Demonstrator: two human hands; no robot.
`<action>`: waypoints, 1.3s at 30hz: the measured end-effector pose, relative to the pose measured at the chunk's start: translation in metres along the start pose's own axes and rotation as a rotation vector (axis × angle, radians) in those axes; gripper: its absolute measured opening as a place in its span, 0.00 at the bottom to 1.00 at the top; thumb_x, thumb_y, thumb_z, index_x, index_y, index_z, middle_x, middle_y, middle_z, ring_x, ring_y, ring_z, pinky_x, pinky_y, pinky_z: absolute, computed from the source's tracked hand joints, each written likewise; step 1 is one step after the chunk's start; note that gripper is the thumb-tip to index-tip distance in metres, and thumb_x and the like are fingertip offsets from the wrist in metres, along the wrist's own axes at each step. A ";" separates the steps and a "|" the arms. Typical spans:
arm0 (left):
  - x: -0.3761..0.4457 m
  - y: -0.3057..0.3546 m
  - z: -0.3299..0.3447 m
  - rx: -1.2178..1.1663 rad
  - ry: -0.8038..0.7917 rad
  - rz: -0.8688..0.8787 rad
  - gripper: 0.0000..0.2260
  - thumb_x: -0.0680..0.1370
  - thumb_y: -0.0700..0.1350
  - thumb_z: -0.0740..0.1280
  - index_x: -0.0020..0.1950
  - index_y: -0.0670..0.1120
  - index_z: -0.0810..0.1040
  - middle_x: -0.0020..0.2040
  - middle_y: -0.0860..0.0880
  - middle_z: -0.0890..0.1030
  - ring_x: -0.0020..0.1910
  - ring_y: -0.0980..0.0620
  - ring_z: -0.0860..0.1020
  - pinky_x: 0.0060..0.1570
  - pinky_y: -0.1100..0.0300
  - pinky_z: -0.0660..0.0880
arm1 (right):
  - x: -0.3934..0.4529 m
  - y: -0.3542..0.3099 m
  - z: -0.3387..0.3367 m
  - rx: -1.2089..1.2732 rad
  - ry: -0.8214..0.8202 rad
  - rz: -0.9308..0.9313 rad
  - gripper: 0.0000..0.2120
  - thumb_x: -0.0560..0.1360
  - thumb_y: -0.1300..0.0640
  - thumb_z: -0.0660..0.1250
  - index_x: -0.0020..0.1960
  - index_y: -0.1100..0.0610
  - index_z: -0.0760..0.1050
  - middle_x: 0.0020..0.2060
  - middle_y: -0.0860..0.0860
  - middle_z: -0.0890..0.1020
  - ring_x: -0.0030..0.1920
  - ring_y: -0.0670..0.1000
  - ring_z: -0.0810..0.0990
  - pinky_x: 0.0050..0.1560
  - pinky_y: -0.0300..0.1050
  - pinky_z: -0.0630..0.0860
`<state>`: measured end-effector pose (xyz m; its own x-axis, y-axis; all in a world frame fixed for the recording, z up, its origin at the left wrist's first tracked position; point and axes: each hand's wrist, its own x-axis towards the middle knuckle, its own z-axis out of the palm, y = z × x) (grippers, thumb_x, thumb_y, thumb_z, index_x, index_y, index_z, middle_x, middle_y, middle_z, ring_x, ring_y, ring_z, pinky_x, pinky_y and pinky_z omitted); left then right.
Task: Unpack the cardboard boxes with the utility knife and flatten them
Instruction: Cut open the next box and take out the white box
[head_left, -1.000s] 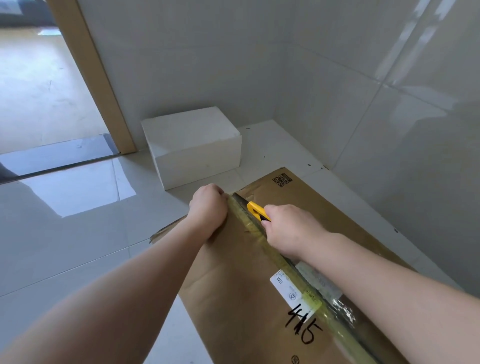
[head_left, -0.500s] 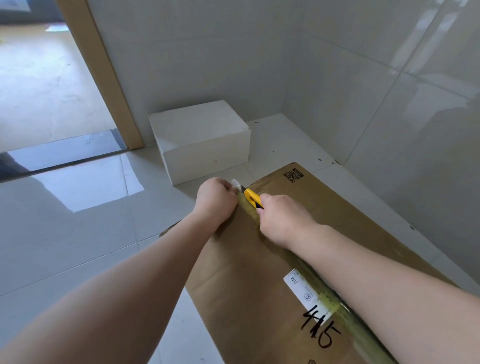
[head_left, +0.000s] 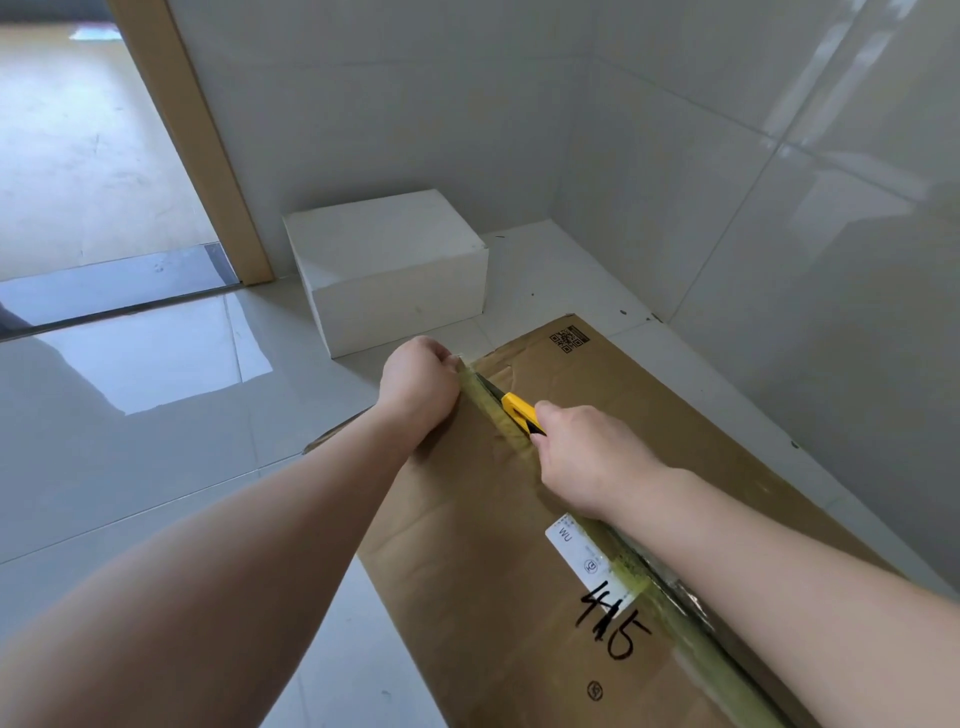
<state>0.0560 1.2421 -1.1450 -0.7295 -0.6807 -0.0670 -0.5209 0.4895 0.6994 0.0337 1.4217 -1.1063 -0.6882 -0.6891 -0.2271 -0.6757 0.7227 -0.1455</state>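
So the big brown cardboard box is lying on the tiled floor, close to the corner where the two walls meet, and the job is only partway in. The right hand has its grip closed around the yellow utility knife, with the blade down in the taped center seam near the far end of the box. The left hand is curled shut over the far edge of the left flap, right at the end of the seam, holding it steady.

Behind the knife, toward the near end, the seam looks split open with a dark gap showing and the yellowish tape parted, so I'd say most of that cut is done and only a short bit up to the far edge is left. Can't see what's inside yet.

Still to do, by my guess: finish the slit, open the flaps, pull out whatever's in there, then flatten it. The white box against the far wall by the door frame looks closed and untouched, so that one's still waiting too
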 end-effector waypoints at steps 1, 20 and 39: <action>0.000 0.000 0.000 -0.003 0.003 0.002 0.09 0.80 0.45 0.62 0.52 0.42 0.80 0.51 0.44 0.81 0.52 0.44 0.77 0.47 0.60 0.69 | -0.002 0.002 0.001 0.000 0.002 0.000 0.06 0.82 0.55 0.55 0.46 0.55 0.62 0.32 0.48 0.66 0.33 0.52 0.69 0.27 0.44 0.59; -0.004 0.003 0.000 0.029 0.022 0.036 0.08 0.80 0.43 0.61 0.50 0.41 0.79 0.51 0.43 0.80 0.52 0.43 0.76 0.48 0.59 0.69 | -0.033 0.022 0.015 0.051 -0.048 0.023 0.06 0.82 0.54 0.54 0.47 0.55 0.63 0.35 0.50 0.70 0.37 0.56 0.72 0.35 0.46 0.65; -0.001 0.001 0.003 0.033 0.029 0.000 0.07 0.80 0.43 0.62 0.52 0.43 0.78 0.47 0.46 0.77 0.45 0.48 0.72 0.46 0.57 0.68 | -0.067 0.038 0.023 0.058 -0.078 0.031 0.06 0.82 0.54 0.54 0.47 0.54 0.62 0.37 0.50 0.69 0.39 0.55 0.70 0.35 0.45 0.65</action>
<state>0.0547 1.2447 -1.1469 -0.7165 -0.6961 -0.0460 -0.5357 0.5068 0.6754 0.0600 1.4961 -1.1183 -0.6840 -0.6621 -0.3061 -0.6368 0.7467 -0.1921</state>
